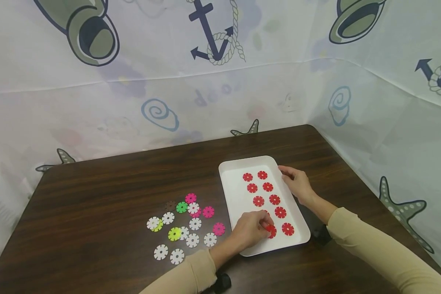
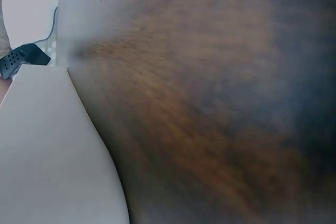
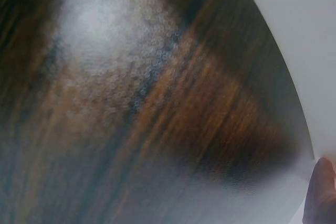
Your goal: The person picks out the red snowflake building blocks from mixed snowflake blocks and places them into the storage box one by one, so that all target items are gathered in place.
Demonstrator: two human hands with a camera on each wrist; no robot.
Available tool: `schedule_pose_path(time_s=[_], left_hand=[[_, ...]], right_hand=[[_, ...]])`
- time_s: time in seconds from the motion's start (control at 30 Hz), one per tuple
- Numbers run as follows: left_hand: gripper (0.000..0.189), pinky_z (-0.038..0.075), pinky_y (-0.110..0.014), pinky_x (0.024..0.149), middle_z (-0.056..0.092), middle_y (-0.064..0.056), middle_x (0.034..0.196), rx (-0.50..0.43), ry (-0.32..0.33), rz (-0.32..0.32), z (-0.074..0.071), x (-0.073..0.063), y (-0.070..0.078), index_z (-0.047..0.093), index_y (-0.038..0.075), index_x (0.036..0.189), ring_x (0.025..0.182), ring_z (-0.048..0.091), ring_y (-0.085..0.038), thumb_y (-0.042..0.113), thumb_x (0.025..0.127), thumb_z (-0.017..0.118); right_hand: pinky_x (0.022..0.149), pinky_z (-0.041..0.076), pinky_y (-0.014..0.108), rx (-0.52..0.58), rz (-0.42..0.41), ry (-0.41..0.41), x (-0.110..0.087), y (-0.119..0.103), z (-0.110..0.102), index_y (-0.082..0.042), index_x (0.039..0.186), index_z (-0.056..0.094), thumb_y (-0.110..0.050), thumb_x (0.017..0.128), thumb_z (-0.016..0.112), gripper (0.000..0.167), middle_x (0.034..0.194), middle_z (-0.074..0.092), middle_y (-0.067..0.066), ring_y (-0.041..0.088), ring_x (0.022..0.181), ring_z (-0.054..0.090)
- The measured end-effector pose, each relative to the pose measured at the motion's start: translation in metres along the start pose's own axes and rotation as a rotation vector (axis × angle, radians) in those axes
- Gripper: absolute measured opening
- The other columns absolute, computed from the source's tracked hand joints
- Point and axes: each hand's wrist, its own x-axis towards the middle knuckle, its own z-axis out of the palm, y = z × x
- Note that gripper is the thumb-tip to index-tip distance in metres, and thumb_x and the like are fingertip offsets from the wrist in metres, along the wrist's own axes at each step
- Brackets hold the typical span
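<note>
A white tray (image 1: pixel 235 200) lies on the table, with several red notched discs (image 1: pixel 274 199) laid out in two columns inside it. Over the tray's near part, my left hand (image 1: pixel 250 229) pinches a red disc (image 1: pixel 271 232) between thumb and fingertips, at the near end of the left column. Another red disc just beyond is partly hidden by that hand. My right hand (image 1: pixel 297 183) grips the tray's right rim towards its far corner. In the right wrist view, a fingertip (image 3: pixel 321 192) shows at the tray's edge (image 3: pixel 294 51).
Left of the tray, loose notched discs lie scattered: several white ones (image 1: pixel 192 240), pink ones (image 1: pixel 208 212), yellow ones (image 1: pixel 174 234), a green one (image 1: pixel 181 207) and a dark brown one (image 1: pixel 170 206). A printed cloth (image 1: pixel 191 98) hangs behind the dark wooden table (image 1: pixel 106 204) and along its right.
</note>
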Motion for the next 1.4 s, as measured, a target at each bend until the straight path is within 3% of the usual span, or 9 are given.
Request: schedule_pose_path(time_s=[0.27, 0.83, 1.4], left_hand=[[0.013, 0.042, -0.014, 0.056, 0.060, 0.004, 0.068, 0.086, 0.011, 0.024, 0.0018, 0.0001, -0.0001, 0.069, 0.008, 0.085, 0.059, 0.047, -0.001, 0.000, 0.076, 0.073], [0.013, 0.039, -0.014, 0.058, 0.060, 0.002, 0.072, 0.149, 0.055, 0.041, 0.0033, -0.0031, -0.0001, 0.071, 0.008, 0.085, 0.063, 0.045, 0.000, 0.005, 0.075, 0.077], [0.011, 0.038, -0.014, 0.058, 0.059, 0.001, 0.073, 0.183, 0.056, 0.031, 0.0040, -0.0035, -0.0004, 0.072, 0.007, 0.085, 0.065, 0.045, -0.001, 0.004, 0.075, 0.076]], right_hand=[[0.080, 0.053, 0.040, -0.006, -0.003, -0.002, 0.0008, 0.0006, 0.0009, -0.001, 0.136, 0.046, -0.011, 0.097, 0.049, 0.040, 0.128, 0.054, 0.024, 0.038, 0.103, 0.061], [0.080, 0.054, 0.039, -0.002, 0.003, 0.000, -0.0003, 0.0007, 0.0006, -0.002, 0.136, 0.047, -0.012, 0.097, 0.050, 0.041, 0.126, 0.054, 0.023, 0.037, 0.103, 0.061], [0.078, 0.054, 0.038, -0.015, 0.007, -0.006, 0.0001, 0.0008, 0.0008, -0.002, 0.137, 0.046, -0.013, 0.097, 0.049, 0.041, 0.127, 0.054, 0.023, 0.037, 0.102, 0.062]])
